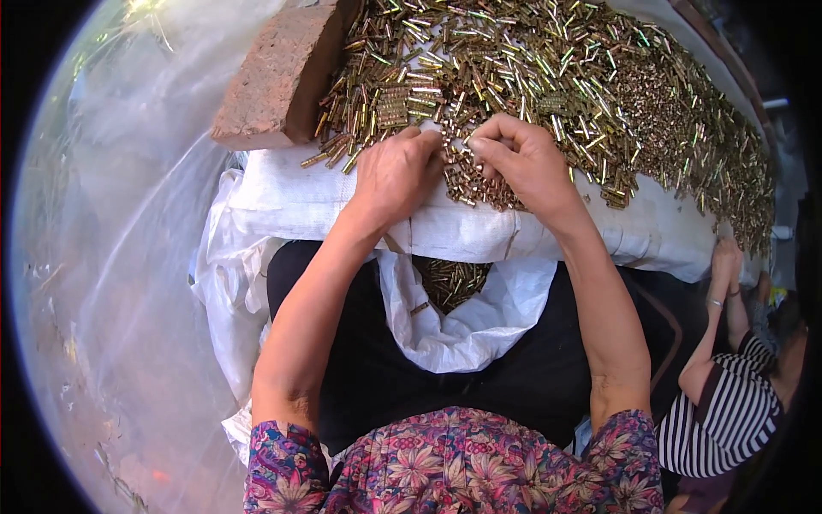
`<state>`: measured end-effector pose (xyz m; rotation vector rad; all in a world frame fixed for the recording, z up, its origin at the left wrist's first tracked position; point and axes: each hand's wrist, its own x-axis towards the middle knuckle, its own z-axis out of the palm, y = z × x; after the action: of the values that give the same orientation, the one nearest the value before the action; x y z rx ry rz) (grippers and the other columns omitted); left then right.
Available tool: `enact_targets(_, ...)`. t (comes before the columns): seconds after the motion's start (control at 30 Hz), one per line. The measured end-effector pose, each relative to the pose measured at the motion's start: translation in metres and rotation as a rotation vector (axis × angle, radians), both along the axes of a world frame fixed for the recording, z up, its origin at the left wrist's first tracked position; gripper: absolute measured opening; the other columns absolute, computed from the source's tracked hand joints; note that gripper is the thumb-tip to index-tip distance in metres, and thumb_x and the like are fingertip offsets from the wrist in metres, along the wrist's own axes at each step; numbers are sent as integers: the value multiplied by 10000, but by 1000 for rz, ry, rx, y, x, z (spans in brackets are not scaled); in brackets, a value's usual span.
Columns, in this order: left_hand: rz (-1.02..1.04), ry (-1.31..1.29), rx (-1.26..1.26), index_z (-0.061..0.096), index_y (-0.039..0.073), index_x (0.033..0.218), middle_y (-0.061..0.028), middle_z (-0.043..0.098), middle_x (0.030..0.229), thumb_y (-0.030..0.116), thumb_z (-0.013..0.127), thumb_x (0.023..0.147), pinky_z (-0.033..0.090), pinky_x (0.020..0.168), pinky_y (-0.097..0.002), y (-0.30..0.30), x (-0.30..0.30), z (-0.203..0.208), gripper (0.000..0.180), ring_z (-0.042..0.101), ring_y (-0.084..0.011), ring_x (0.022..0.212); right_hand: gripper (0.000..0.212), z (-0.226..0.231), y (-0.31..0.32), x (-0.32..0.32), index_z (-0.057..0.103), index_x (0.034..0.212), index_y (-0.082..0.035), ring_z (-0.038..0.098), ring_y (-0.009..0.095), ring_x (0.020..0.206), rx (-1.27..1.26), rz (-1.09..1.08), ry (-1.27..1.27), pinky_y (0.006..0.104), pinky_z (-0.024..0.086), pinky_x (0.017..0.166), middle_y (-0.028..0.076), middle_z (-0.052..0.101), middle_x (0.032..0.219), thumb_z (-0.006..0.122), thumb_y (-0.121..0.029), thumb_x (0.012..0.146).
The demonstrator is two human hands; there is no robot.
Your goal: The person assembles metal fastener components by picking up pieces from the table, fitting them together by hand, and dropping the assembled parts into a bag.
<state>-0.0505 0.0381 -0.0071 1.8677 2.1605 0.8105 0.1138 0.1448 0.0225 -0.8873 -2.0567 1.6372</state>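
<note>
My left hand (398, 174) is closed, its fingers curled over the near edge of a heap of small brass-coloured metal tubes (591, 94). Whatever it may hold is hidden under the fingers. My right hand (528, 169) pinches thumb and forefinger together just to the right; anything between them is too small to name. Between and beneath both hands lies a cluster of short, shiny copper-coloured pieces (469, 182). In my lap, an opened white sack (462, 338) contains more of the brass-coloured tubes (451, 283).
A reddish brick (274, 77) stands at the left edge of the heap. White woven sheeting (462, 224) covers the work surface. Clear plastic sheeting (128, 231) spreads at left. At the far right, another person's hand (726, 255) reaches the heap; that person wears a striped top (728, 411).
</note>
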Motion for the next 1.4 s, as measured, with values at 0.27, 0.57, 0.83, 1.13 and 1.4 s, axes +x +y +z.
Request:
enact_targets(0.27, 53, -31, 19, 579, 44, 882, -137, 613, 867, 144, 639, 801, 485, 694, -449, -29, -1, -1, 143, 622, -357, 806, 140, -19, 21, -64, 654, 925, -28, 634, 194, 726, 561, 106, -163, 329, 510, 692, 86, 649, 785, 612, -140, 851)
enact_targets(0.57, 54, -82, 35, 557, 51, 882, -147, 619, 849, 123, 642, 787, 489, 681, -475, -36, -7, -5, 146, 626, -375, 802, 114, -34, 38, -92, 618, 866, -46, 577, 311, 965, 1058, 372, -285, 432, 477, 826, 122, 588, 912, 618, -87, 759)
enact_targets(0.83, 31, -88, 94, 575, 49, 895, -143, 627, 885, 141, 637, 821, 491, 683, -473, -21, -6, -5, 133, 625, -375, 807, 148, 11, 22, -30, 617, 913, -20, 554, 131, 636, 410, 249, -144, 286, 472, 634, 43, 598, 715, 664, -136, 835)
enact_targets(1.13, 13, 10, 5, 613, 55, 920, -133, 622, 906, 197, 650, 827, 488, 706, -463, 5, -1, -7, 174, 628, -363, 830, 322, 7, -28, 44, 585, 1214, -6, 535, 70, 719, -197, 47, 140, 228, 455, 690, 10, 594, 820, 571, -88, 903)
enact_targets(1.4, 21, 38, 29, 578, 37, 856, -152, 622, 865, 168, 646, 803, 485, 691, -483, 3, 2, -9, 157, 627, -373, 813, 286, -4, -53, 60, 536, 1150, -18, 609, 132, 789, -524, -117, 297, 274, 493, 730, 67, 635, 911, 584, -72, 873)
